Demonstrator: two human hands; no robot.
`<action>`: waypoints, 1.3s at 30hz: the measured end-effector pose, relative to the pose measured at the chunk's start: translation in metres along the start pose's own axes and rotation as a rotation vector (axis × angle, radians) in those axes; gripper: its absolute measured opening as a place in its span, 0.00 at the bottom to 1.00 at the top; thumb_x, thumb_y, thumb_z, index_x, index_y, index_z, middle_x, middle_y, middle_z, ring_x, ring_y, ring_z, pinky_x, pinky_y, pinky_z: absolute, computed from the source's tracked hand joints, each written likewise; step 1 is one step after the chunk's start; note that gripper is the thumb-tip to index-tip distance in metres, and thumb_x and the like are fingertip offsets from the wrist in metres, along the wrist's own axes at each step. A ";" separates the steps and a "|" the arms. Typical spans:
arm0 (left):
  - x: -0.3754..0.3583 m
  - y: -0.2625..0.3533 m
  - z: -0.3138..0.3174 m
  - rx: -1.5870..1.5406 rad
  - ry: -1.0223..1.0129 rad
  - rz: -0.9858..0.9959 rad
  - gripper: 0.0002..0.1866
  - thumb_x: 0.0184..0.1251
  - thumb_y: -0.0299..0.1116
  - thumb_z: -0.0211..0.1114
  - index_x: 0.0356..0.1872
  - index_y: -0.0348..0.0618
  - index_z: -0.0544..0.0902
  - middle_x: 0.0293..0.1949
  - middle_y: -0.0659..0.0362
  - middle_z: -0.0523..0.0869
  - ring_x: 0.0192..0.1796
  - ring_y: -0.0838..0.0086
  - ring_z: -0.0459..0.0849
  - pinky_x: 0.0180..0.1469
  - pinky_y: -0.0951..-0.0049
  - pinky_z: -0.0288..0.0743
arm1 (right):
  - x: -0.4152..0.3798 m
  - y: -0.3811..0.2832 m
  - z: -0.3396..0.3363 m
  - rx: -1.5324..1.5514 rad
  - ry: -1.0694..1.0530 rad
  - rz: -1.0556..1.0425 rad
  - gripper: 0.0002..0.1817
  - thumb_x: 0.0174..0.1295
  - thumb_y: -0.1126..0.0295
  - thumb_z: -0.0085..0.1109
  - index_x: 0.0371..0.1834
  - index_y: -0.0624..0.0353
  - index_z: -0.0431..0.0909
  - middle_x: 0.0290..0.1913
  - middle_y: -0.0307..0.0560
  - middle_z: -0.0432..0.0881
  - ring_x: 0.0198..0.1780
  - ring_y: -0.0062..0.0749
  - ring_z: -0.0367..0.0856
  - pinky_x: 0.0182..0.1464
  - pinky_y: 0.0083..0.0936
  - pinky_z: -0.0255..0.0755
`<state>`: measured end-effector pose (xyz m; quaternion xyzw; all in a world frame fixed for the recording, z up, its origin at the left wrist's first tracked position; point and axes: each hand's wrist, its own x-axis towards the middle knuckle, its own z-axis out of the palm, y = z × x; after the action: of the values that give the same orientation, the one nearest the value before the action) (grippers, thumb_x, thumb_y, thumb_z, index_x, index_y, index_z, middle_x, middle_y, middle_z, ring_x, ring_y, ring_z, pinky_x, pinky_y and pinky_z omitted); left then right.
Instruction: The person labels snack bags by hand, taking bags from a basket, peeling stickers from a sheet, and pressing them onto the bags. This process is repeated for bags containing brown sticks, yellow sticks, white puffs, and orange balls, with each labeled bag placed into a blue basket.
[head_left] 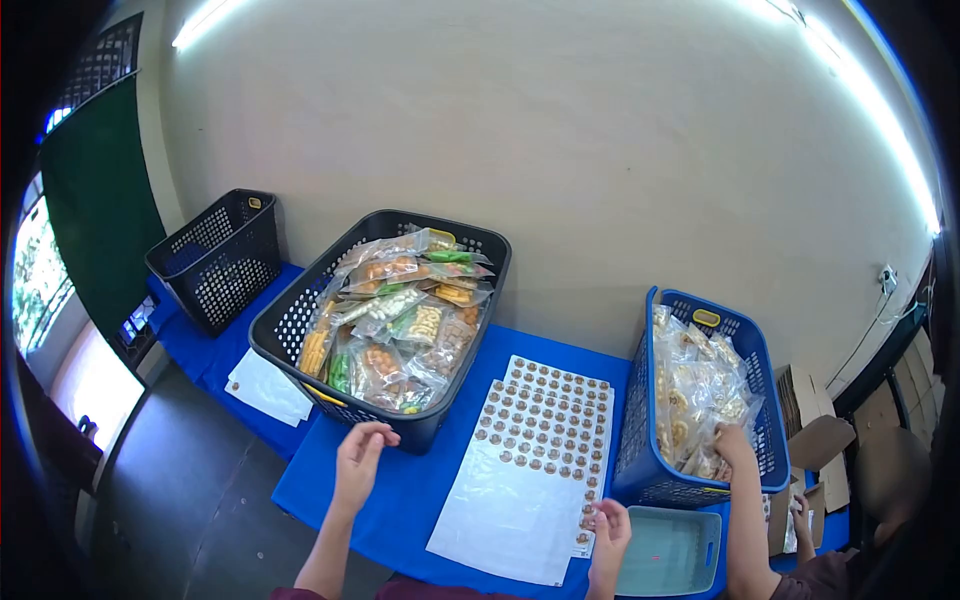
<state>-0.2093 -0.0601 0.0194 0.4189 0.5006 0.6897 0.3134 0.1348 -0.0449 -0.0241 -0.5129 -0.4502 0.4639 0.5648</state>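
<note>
My left hand [362, 462] is raised just in front of the black basket [263, 335], its fingers bent and drawn together. Whatever its fingertips may hold is too small to make out. My right hand [609, 538] hovers by the lower right edge of the sticker sheet [545, 415], thumb and fingers curled in a pinch; anything between them is hidden. Round brown stickers fill the upper part and right strip of this sheet, while the lower left is plain white backing [500, 520]. Clear packets of snacks [415, 325] in several colours are heaped in the black basket.
A co-worker's hand [735, 448] reaches into a blue basket [632, 455] of pale snack packets [690, 385]. Below stands a grey-green tray [690, 585]. Cardboard boxes [815, 440] are at right. Farther left are another black basket [235, 280] and white sheets [268, 388].
</note>
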 end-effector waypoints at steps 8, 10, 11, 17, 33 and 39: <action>0.046 -0.011 -0.053 0.115 0.080 0.142 0.09 0.65 0.25 0.49 0.43 0.34 0.73 0.36 0.56 0.80 0.40 0.77 0.77 0.46 0.79 0.69 | -0.006 0.003 0.055 -0.228 -0.074 0.039 0.46 0.50 0.79 0.58 0.67 0.52 0.37 0.66 0.62 0.46 0.62 0.53 0.57 0.55 0.38 0.65; 0.066 0.005 -0.061 0.388 0.044 0.132 0.08 0.63 0.25 0.51 0.40 0.35 0.74 0.35 0.56 0.80 0.39 0.76 0.78 0.44 0.78 0.69 | -0.011 0.011 0.063 -0.229 -0.089 0.048 0.46 0.49 0.76 0.59 0.68 0.52 0.37 0.65 0.63 0.47 0.62 0.53 0.57 0.54 0.40 0.65; 0.077 0.015 -0.064 0.519 0.022 0.124 0.07 0.63 0.26 0.52 0.39 0.36 0.75 0.34 0.56 0.81 0.38 0.76 0.78 0.43 0.78 0.69 | -0.015 0.013 0.065 -0.236 -0.095 0.053 0.47 0.49 0.74 0.60 0.68 0.52 0.37 0.65 0.64 0.48 0.62 0.52 0.58 0.54 0.41 0.65; 0.183 0.028 -0.080 0.766 -0.208 0.569 0.09 0.57 0.27 0.56 0.38 0.36 0.76 0.36 0.53 0.80 0.41 0.66 0.79 0.46 0.72 0.70 | -0.036 0.023 0.073 -0.318 0.007 0.125 0.41 0.51 0.78 0.58 0.65 0.56 0.44 0.59 0.60 0.56 0.56 0.45 0.65 0.50 0.33 0.68; 0.338 -0.094 -0.110 1.410 -0.210 0.218 0.25 0.52 0.38 0.60 0.52 0.43 0.70 0.65 0.54 0.53 0.68 0.61 0.50 0.62 0.41 0.46 | -0.073 0.040 0.078 -0.424 0.075 0.184 0.32 0.52 0.71 0.60 0.59 0.61 0.55 0.49 0.55 0.70 0.43 0.33 0.75 0.41 0.25 0.71; 0.345 -0.095 -0.115 1.317 -0.155 0.332 0.34 0.52 0.34 0.60 0.60 0.36 0.58 0.64 0.54 0.57 0.65 0.61 0.57 0.61 0.48 0.52 | -0.067 0.035 0.100 -0.511 -0.068 0.148 0.27 0.53 0.68 0.59 0.56 0.62 0.61 0.47 0.54 0.73 0.44 0.33 0.75 0.42 0.24 0.70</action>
<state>-0.4665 0.2139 0.0028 0.6418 0.7210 0.2482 -0.0816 0.0228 -0.0934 -0.0546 -0.6543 -0.5328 0.3922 0.3662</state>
